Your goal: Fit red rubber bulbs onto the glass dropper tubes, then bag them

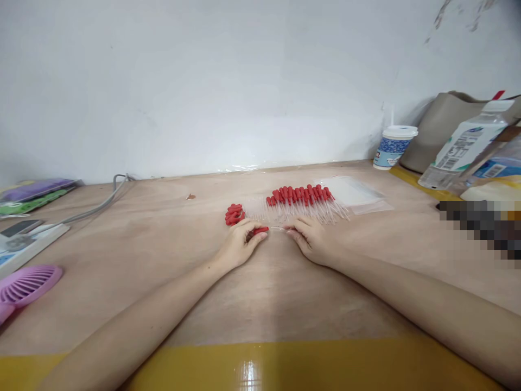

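My left hand [239, 245] pinches a red rubber dropper bulb [261, 230], its open end pointing right. Facing it, my right hand [311, 240] holds a thin clear dropper tube [278, 228] between thumb and fingers, the tube's end close to the bulb. Whether the two touch I cannot tell. Several loose red bulbs [233, 214] lie heaped just beyond my left hand. To their right are bare clear tubes [256, 207] in a row. Past my right hand lies a row of droppers [303, 196] with red bulbs fitted on their tubes.
A clear plastic bag [352, 193] lies behind the droppers. At the right stand a lidded paper cup [393, 147], a plastic bottle [468, 144] and a grey container [431, 127]. On the left are a pink fan [35, 285], a white power strip [44, 247] and a grey cable [97, 209].
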